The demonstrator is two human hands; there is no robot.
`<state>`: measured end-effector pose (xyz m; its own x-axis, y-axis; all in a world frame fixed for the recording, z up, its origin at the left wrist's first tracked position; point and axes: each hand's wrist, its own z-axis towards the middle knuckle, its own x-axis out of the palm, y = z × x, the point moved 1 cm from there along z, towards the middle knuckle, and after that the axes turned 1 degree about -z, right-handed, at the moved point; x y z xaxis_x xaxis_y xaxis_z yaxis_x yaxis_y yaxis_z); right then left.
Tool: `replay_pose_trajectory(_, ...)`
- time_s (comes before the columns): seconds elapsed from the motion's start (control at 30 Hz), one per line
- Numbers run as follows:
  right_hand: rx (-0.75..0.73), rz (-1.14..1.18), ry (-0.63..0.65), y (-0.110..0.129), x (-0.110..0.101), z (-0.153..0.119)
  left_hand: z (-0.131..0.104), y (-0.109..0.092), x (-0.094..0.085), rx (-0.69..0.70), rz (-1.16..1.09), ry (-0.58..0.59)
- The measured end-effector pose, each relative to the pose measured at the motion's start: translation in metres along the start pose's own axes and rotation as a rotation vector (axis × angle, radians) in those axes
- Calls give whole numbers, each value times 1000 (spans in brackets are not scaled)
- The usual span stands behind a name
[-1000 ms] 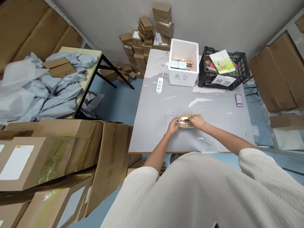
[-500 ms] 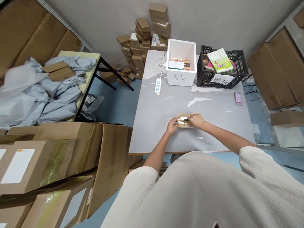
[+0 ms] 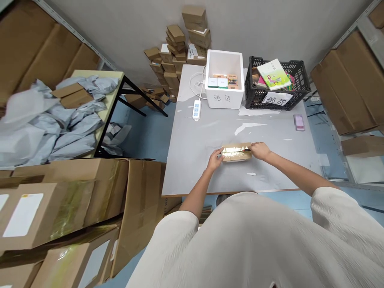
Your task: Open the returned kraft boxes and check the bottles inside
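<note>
Brown oblong cardboard box [image 3: 237, 157] on grey worktop [image 3: 192, 160]; likely light, stiff, its glossy golden tape [image 3: 232, 151] slick. Left hand [image 3: 214, 161]: fingers pinch left end, probably best hold. Right hand [image 3: 260, 151]: fingers pinch slim dark tool [image 3: 247, 150].

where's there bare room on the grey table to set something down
Grey table, left side: between the power strip, left hand and table's left edge. Right side: between the right hand and pink item. Middle: between the cardboard box and white bin, where a pale patch shows. Crowded: the far edge, with the bin and black crate.
</note>
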<state>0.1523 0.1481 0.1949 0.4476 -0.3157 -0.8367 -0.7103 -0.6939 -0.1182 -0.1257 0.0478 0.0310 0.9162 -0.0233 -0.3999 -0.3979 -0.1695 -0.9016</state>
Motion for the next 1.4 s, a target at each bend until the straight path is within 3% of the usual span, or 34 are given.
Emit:
replay_pose_trajectory(0.4, 92, 65, -16, -54, 17, -28, -1, -8, -1, -14, 133, -26)
replay_pose_trajectory(0.57, 160, 128, -26, -94, 27, -49, -2, -30, 2, -2, 387, -102)
replay_pose_trajectory(0.67, 206, 229, -85, -103, 36, -59, -3, -60, 19, 68, 562, -107)
replay_pose_trajectory(0.8, 220, 381, -84, -97, 49, -58, 2, -100, 58, 188, 675, 125)
replay_pose_trajectory(0.9, 210, 475, -80, -91, 55, -54, 9, -116, 78, 182, 764, 202)
replay_pose_trajectory(1.1, 192, 569, -61, -89, 63, -49, 20, -111, 90, 125, 799, 220)
replay_pose_trajectory(1.4, 120, 577, -33, -89, 66, -32, 26, -94, 100, 173, 762, 231)
